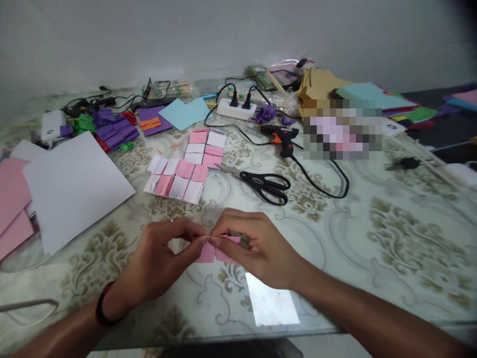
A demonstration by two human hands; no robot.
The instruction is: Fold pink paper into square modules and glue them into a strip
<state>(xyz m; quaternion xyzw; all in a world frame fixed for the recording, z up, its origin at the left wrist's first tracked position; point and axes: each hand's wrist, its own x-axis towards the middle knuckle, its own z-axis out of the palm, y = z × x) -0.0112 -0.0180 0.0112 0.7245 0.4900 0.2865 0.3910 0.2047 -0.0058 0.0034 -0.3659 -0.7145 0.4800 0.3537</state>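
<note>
A piece of pink paper (205, 254) with a slit in its lower edge is pinched between both my hands. My left hand (158, 256) closes thumb and forefinger on its top edge, left of the middle. From the other side, my right hand (253, 246) grips the same edge, its fingertips touching the left ones and covering part of the paper. Just below my right hand lies a small white paper rectangle (274, 301). Beyond the hands are black-handled scissors (261, 184), partly spread, and pink and white folded paper pieces (179, 179) laid out in rows.
A large white sheet (78, 189) and pink sheets (13, 209) lie at left. A glue gun (283, 139) with its cable rests behind the scissors. Farther back are a power strip (235, 109), light blue paper (184, 113) and purple folded pieces (117, 130). The table's front edge runs below.
</note>
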